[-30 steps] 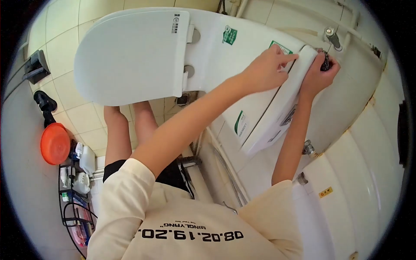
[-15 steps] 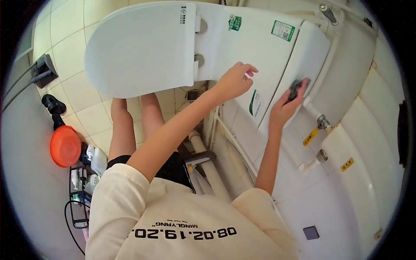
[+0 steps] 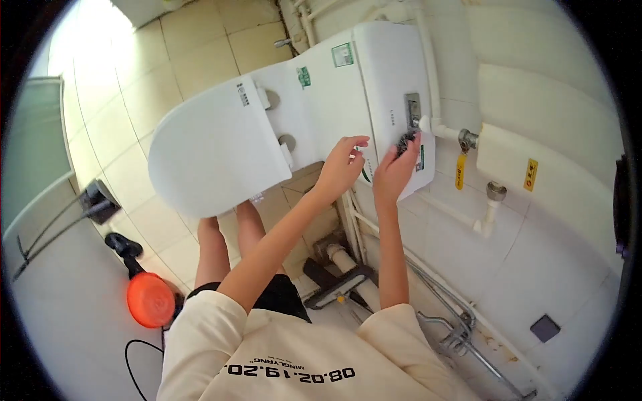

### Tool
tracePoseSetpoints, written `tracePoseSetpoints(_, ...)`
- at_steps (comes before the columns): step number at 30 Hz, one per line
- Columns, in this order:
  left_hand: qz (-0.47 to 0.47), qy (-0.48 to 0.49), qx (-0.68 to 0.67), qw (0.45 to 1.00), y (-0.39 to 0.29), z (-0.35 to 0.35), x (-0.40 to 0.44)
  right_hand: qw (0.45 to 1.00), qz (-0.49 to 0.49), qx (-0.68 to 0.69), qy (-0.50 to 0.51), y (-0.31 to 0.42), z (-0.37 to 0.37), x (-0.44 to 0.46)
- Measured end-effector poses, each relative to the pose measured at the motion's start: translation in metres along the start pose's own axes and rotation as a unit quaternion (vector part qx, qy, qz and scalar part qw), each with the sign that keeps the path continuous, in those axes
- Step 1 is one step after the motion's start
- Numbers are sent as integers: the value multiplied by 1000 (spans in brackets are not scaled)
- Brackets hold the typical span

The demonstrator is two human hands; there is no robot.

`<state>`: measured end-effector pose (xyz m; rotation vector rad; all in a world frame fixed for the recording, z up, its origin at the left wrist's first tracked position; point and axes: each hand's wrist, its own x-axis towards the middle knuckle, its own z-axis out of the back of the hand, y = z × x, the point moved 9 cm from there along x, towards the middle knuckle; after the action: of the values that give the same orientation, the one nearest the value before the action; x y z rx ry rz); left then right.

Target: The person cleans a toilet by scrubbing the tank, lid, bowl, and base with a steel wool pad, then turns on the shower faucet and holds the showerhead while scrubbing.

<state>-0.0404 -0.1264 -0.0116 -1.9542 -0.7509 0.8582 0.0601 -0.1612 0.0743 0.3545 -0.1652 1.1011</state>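
Note:
My right hand (image 3: 394, 172) holds a dark, mesh-like scrubber (image 3: 405, 144) against the white toilet tank lid (image 3: 394, 80), near its front right end. My left hand (image 3: 342, 166) hovers just left of it, beside the tank's lower edge, with fingers bent but apart and nothing in them. The closed white seat cover (image 3: 207, 147) lies to the left. A metal flush plate (image 3: 414, 107) sits on the lid just above the scrubber. Green-and-white labels (image 3: 342, 55) are stuck on the tank.
A yellow-handled valve (image 3: 461, 167) and white pipes stand right of the tank. An orange basin (image 3: 150, 299) is at the lower left, near a black object (image 3: 124, 245). A floor squeegee (image 3: 341, 286) and metal tap fittings (image 3: 458, 331) are below the hands.
The view has turned and shifted. My left hand has come off the tank lid and drawn back; my right hand has moved with the scrubber along the lid towards its near end.

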Motion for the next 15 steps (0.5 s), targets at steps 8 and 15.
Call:
tracePoseSetpoints(8, -132, 22, 195, 972, -51, -14, 4, 997, -66, -20, -18, -54, 28, -52)
tracePoseSetpoints(15, -282, 56, 450, 846, -78, -53, 22, 987, -139, -47, -68, -33, 2, -8)
